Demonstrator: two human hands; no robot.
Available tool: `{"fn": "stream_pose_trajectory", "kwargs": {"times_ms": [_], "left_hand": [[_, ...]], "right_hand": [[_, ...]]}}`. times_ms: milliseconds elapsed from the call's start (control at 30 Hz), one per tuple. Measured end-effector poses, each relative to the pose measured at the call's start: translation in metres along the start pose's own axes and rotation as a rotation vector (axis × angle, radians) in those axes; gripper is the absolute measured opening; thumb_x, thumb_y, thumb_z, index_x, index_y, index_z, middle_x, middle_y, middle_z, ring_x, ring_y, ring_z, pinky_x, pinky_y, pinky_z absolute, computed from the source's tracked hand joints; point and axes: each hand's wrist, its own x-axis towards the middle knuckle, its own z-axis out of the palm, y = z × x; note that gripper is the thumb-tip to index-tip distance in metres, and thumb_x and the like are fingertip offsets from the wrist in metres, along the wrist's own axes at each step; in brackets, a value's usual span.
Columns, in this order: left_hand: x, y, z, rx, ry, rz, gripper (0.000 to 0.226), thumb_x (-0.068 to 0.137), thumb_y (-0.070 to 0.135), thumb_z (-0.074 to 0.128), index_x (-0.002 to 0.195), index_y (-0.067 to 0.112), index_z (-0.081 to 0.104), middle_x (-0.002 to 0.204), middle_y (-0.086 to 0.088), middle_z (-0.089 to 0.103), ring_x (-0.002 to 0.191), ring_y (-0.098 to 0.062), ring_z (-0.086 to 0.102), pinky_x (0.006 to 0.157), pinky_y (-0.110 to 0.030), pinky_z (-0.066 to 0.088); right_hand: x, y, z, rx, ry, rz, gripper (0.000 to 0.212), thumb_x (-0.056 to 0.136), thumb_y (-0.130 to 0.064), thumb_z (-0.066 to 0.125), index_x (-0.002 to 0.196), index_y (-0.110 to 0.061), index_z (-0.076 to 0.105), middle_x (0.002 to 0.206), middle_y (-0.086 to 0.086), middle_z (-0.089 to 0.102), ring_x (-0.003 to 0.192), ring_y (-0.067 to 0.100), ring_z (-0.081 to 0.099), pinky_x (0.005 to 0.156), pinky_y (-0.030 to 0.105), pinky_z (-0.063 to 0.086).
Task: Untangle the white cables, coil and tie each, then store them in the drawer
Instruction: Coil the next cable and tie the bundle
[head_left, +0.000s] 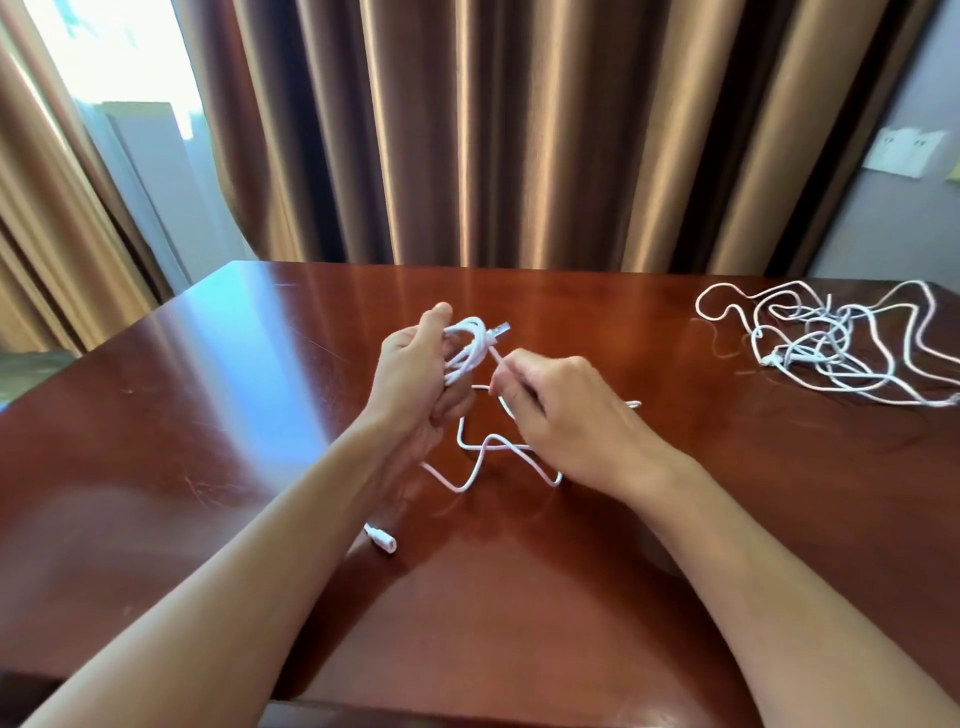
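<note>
I am holding the coil (466, 347) in my left hand (415, 371), its grip curled round the loops. My right hand (558, 410) is pinching the cable (493, 457) beside the coil, feeding even loops with light tension.

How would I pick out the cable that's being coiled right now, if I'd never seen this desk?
Start at the reddish-brown wooden table before the curtains. Near its middle, the left hand grips a small white cable coil. Unlike the loose tangled pile of white cables at the far right, it is neatly looped, with a metal USB plug poking out.
</note>
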Motion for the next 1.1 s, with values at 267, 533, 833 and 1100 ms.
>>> {"fn": "stream_pose_trajectory", "kwargs": {"times_ms": [267, 533, 833, 1100], "left_hand": [[0.008, -0.014, -0.011, 0.621, 0.329, 0.437, 0.061, 0.103, 0.023, 0.047, 0.046, 0.018, 0.027, 0.04, 0.012, 0.028, 0.043, -0.008, 0.026, 0.05, -0.032, 0.026], [0.008, -0.017, -0.009, 0.766, 0.007, 0.449, 0.066, 0.102, 0.015, 0.052, 0.038, 0.016, 0.036, 0.035, 0.014, 0.033, 0.039, 0.0, 0.03, 0.042, -0.019, 0.025], [-0.01, -0.005, 0.002, 0.433, -0.262, 0.281, 0.073, 0.108, 0.036, 0.03, 0.048, 0.003, 0.052, 0.041, -0.001, 0.047, 0.036, -0.007, 0.041, 0.039, -0.017, 0.031], [-0.013, -0.006, 0.006, 0.168, -0.242, 0.292, 0.068, 0.099, 0.049, 0.034, 0.053, 0.001, 0.045, 0.037, -0.004, 0.037, 0.03, -0.017, 0.035, 0.036, -0.019, 0.026]], "right_hand": [[-0.008, -0.028, 0.003, -0.192, -0.004, -0.32, 0.027, 0.098, -0.034, 0.051, 0.074, -0.021, 0.047, 0.074, 0.009, 0.068, 0.07, 0.038, 0.066, 0.058, 0.035, 0.036], [0.002, -0.008, -0.01, 0.093, 0.128, -0.352, 0.029, 0.098, -0.036, 0.06, 0.087, -0.012, 0.071, 0.077, -0.017, 0.055, 0.068, 0.004, 0.059, 0.061, 0.028, 0.048], [0.002, -0.013, -0.025, 0.908, 0.123, 0.082, 0.015, 0.075, -0.015, 0.081, 0.083, -0.003, 0.074, 0.072, 0.004, 0.074, 0.066, 0.015, 0.071, 0.059, 0.027, 0.058], [0.004, -0.012, -0.005, 0.934, 0.261, 0.125, 0.007, 0.088, -0.021, 0.073, 0.081, -0.019, 0.075, 0.071, -0.006, 0.072, 0.062, 0.01, 0.061, 0.058, 0.022, 0.046]]}}
